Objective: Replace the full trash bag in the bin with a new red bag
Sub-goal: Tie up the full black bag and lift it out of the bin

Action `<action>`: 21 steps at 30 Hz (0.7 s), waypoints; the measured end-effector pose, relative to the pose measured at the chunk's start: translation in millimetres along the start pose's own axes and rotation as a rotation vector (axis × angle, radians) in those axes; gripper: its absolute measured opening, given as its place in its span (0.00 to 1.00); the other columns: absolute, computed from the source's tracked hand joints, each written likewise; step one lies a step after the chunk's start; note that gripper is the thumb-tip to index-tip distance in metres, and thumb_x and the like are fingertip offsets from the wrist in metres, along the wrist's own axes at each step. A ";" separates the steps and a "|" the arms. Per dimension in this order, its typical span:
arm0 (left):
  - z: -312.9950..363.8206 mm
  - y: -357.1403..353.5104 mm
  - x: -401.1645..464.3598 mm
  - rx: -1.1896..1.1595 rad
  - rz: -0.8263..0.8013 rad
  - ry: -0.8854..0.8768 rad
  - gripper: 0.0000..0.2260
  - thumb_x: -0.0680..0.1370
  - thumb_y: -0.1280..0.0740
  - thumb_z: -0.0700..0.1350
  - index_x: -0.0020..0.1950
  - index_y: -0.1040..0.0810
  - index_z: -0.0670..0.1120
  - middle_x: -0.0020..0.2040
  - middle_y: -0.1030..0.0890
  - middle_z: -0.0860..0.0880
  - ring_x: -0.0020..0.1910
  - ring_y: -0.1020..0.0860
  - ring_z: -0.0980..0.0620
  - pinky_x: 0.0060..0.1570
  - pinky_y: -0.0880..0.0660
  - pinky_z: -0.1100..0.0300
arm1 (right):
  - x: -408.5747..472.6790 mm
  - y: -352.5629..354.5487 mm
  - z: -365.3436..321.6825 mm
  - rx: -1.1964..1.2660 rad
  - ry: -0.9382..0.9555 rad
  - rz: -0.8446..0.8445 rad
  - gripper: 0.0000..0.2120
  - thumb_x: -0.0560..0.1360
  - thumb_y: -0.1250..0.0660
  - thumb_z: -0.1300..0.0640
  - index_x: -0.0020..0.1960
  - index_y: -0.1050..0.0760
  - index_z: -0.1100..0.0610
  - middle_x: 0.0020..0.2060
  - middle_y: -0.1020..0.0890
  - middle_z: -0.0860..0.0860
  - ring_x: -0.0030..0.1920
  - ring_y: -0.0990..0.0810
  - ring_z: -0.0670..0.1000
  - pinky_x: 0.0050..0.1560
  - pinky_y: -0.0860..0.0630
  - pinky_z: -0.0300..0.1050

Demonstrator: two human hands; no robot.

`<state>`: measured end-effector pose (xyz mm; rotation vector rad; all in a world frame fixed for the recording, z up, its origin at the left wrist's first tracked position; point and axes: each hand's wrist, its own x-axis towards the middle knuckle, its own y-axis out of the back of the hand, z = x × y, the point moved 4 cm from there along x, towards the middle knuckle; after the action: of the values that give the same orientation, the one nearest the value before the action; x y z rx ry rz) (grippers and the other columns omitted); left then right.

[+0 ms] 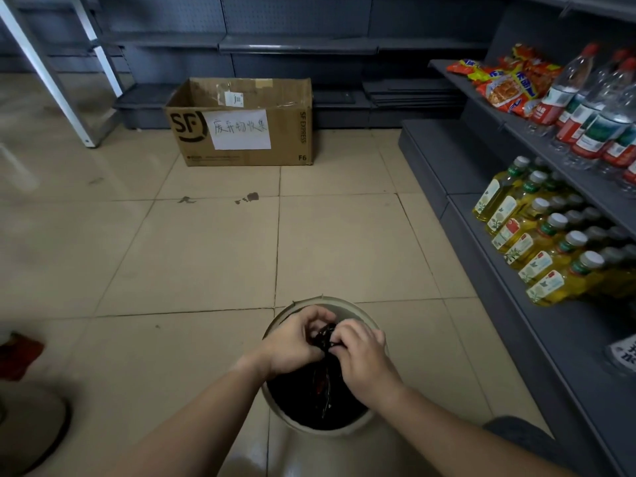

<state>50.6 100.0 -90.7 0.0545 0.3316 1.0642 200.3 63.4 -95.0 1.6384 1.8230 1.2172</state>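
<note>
Early days on this one: the dark full bag (320, 404) is still sitting inside the round bin (358, 313) on the floor. Left hand (292, 342) and right hand (361, 356) both have a tight grip on its bunched neck, looks like tying it off, though the knot itself is hard to make out. Lifting it out and fitting the new bag are still left; a red thing (19, 354) lying far left might be that bag.
</note>
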 end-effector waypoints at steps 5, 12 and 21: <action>5.2 -4.5 -6.4 0.317 0.161 -0.113 0.23 0.65 0.25 0.44 0.58 0.24 0.54 0.46 0.18 0.54 0.43 0.21 0.55 0.47 0.23 0.58 | 14.3 -1.8 1.0 0.099 -0.069 -0.034 0.04 0.73 0.33 0.54 0.46 0.24 0.52 0.53 0.24 0.47 0.56 0.25 0.50 0.57 0.32 0.49; 19.9 0.0 -8.2 0.459 0.161 -0.182 0.28 0.65 0.34 0.35 0.63 0.25 0.51 0.46 0.18 0.57 0.43 0.21 0.64 0.44 0.25 0.67 | 12.7 -11.1 3.2 0.446 -0.208 -0.231 0.26 0.68 0.31 0.43 0.62 0.40 0.35 0.62 0.25 0.43 0.61 0.25 0.41 0.63 0.29 0.38; 24.0 9.4 -9.3 0.462 0.153 -0.118 0.30 0.69 0.28 0.36 0.69 0.31 0.50 0.38 0.21 0.53 0.38 0.23 0.64 0.40 0.30 0.73 | 20.1 -26.5 8.1 0.310 -0.267 -0.372 0.26 0.64 0.34 0.36 0.62 0.29 0.33 0.45 0.24 0.37 0.48 0.25 0.48 0.55 0.26 0.48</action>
<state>45.5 99.3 -63.7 0.5615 0.4665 1.1118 186.3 86.8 -115.7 1.4357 2.0910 0.5525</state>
